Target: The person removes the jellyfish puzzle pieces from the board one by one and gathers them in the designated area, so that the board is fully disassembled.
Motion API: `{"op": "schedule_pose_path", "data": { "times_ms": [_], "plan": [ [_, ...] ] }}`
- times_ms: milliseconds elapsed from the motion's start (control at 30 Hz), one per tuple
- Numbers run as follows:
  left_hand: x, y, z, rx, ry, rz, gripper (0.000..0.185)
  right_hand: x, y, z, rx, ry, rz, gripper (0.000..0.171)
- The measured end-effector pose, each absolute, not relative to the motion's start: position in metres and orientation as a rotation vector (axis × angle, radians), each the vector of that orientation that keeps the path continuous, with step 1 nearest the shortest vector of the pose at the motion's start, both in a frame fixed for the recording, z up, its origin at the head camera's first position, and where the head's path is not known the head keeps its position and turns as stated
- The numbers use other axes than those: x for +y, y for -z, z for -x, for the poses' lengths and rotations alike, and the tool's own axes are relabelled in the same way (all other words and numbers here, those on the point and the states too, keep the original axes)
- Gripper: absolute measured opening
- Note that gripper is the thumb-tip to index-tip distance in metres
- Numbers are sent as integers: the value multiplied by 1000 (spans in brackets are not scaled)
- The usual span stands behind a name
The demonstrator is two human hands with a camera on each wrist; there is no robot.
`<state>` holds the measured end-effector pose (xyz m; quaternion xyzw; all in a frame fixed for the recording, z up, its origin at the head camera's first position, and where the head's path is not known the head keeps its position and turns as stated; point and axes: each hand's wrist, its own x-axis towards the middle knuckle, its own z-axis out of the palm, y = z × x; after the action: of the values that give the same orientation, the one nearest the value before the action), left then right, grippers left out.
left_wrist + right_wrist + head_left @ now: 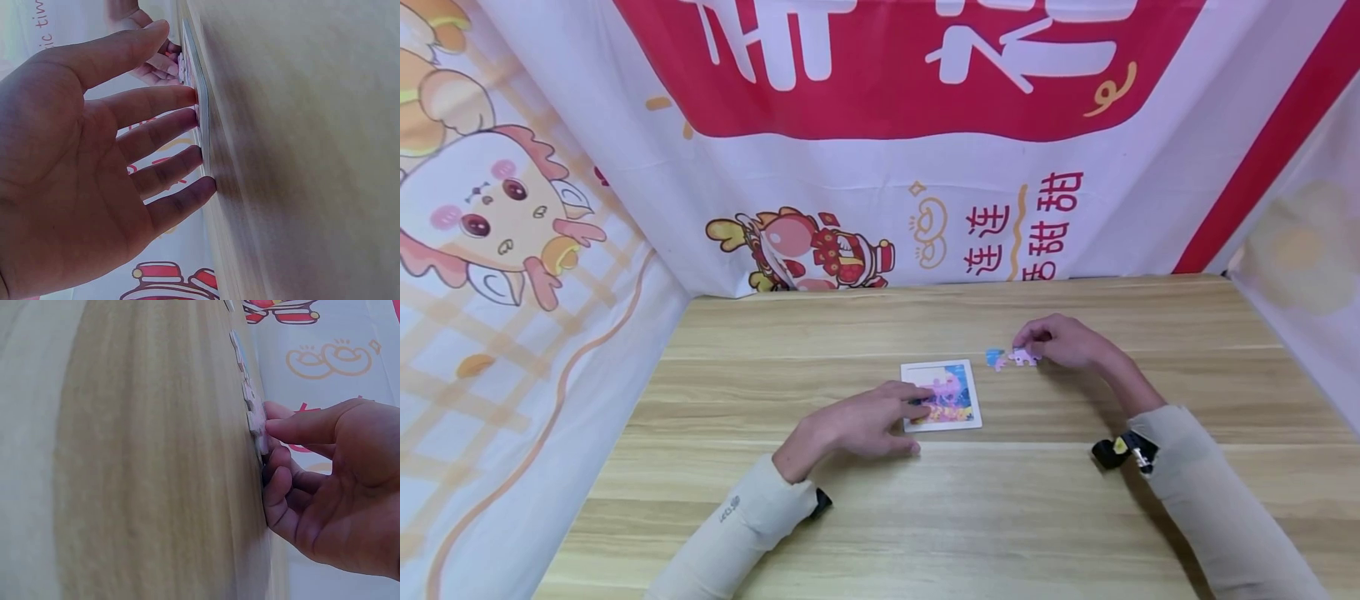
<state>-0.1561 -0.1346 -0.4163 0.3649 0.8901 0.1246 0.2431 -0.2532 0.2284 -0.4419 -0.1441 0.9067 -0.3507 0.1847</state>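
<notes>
A small jigsaw puzzle in a white frame (pixel 976 404) lies on the wooden table, its picture blue, pink and yellow. My left hand (pixel 867 422) rests its fingertips on the left part of it, fingers nearly straight and thumb (pixel 125 55) held apart. To the right of the frame, my right hand (pixel 1066 342) pinches a lilac puzzle piece (pixel 1023 357) between thumb and fingers, low at the tabletop. Just left of that piece lies a blue and pink puzzle piece (pixel 995 358). In the right wrist view the remaining fingers curl beside the pinched piece (pixel 254 415).
The wooden table (pixel 925 517) ends at a hanging printed cloth (pixel 865 183) behind. Another printed cloth (pixel 527 350) stands along the left side, and a pale one (pixel 1300 250) along the right. Black straps (pixel 1120 450) sit at both sleeves.
</notes>
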Motion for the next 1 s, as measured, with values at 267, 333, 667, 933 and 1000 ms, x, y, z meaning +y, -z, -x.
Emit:
{"op": "schedule_pose_path", "data": {
  "times_ms": [267,333,667,933,1000],
  "plan": [
    [-135,418,157,2429,-342,-1000,61,227,443,253,2572,980,405,23],
    [-135,418,158,2427,-345,-999,61,226,443,253,2577,976,402,23],
    [-135,418,158,2439,-323,-1003,62,220,439,251,2607,982,446,23],
    [-133,417,157,2461,-297,-1030,59,201,430,245,2616,992,492,23],
    [-132,417,157,2468,-302,-1033,56,196,428,243,2597,1007,493,24]
  ]
}}
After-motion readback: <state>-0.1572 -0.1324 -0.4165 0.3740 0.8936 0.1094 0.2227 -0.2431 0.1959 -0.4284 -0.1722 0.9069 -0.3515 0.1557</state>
